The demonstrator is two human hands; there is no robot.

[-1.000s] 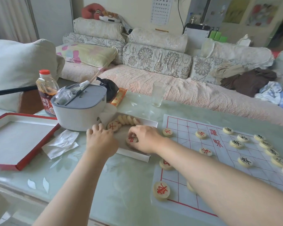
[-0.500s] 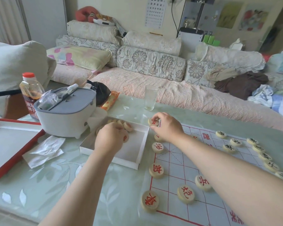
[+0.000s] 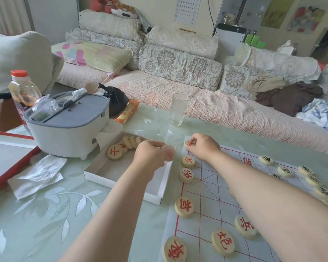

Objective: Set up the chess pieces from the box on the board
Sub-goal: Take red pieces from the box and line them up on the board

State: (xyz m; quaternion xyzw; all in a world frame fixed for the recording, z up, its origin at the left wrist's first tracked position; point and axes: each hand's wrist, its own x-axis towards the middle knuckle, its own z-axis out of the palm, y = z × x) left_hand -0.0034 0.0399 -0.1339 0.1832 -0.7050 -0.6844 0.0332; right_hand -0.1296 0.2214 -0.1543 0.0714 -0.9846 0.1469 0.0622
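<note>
Right hand (image 3: 204,148): fingertips pinch 1 red piece (image 3: 188,143) at far corner of board (image 3: 212,195); left hand (image 3: 150,156): fingers curled round 1 blurred pale piece (image 3: 169,153) over box (image 3: 110,168)

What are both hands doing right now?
Left hand: grips a blurred chess piece.
Right hand: pinches a red-lettered piece at the board corner.

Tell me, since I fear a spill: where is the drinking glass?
Head view, centre: the drinking glass stands upright on the table, beyond the board and right of the orange snack packet.
</note>
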